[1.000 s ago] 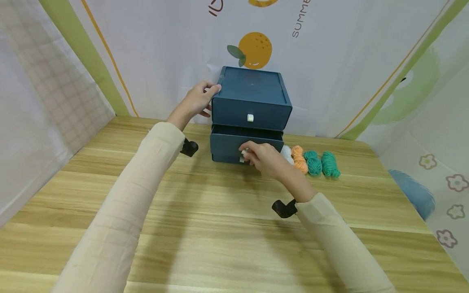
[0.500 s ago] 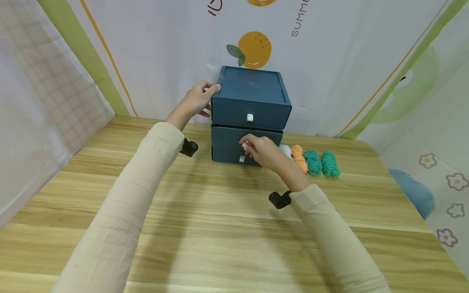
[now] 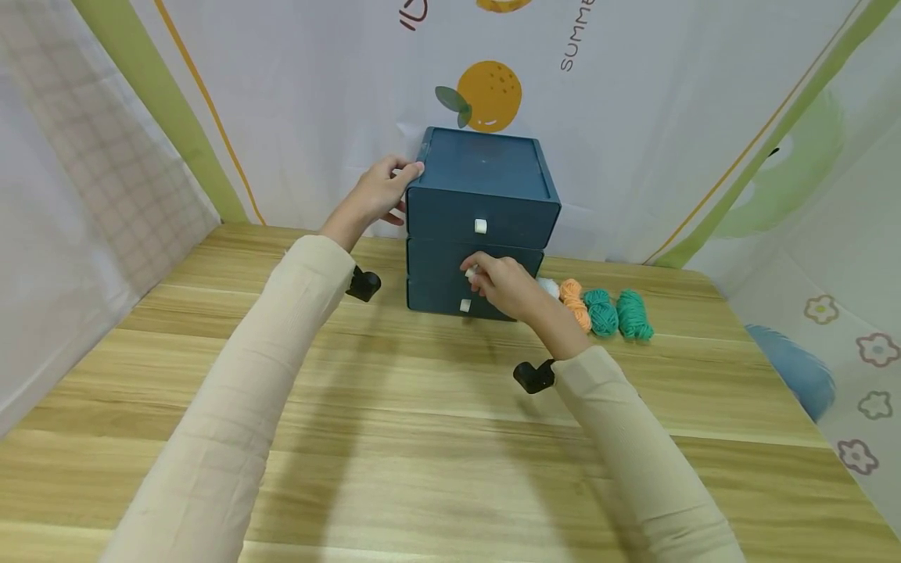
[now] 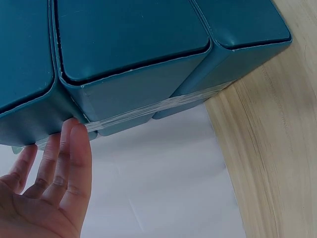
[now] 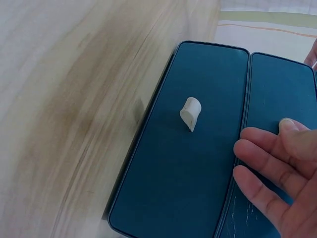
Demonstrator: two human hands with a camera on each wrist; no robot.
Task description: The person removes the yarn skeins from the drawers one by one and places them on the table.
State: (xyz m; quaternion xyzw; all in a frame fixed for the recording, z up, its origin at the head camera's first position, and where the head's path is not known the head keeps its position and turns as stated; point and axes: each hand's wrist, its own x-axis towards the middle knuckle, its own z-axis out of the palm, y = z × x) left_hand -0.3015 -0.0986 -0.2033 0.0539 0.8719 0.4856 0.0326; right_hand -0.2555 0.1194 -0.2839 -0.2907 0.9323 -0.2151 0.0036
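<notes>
A dark blue drawer unit (image 3: 486, 168) of three stacked tiers stands at the back of the table, all its drawer fronts flush. Against its left side my left hand (image 3: 380, 188) rests, thumb on the top edge; in the left wrist view the fingers (image 4: 74, 163) lie fairly straight along the side wall, by a band of clear tape (image 4: 158, 105). My right hand (image 3: 508, 288) pinches the small white knob (image 3: 470, 273) of the middle drawer. The right wrist view hides that knob behind the fingers and shows the bottom drawer's white knob (image 5: 191, 112). The top knob (image 3: 481, 226) is untouched.
Right of the unit lie small yarn skeins: white (image 3: 549, 288), orange (image 3: 576, 305), and two green ones, the outer green skein (image 3: 635, 315) farthest right. A printed curtain (image 3: 619, 117) hangs behind the wooden table (image 3: 422, 438).
The middle drawer, pulled partly out a second ago, has slid in flush as my right hand moved forward with its knob. My left hand has stayed on the unit's side.
</notes>
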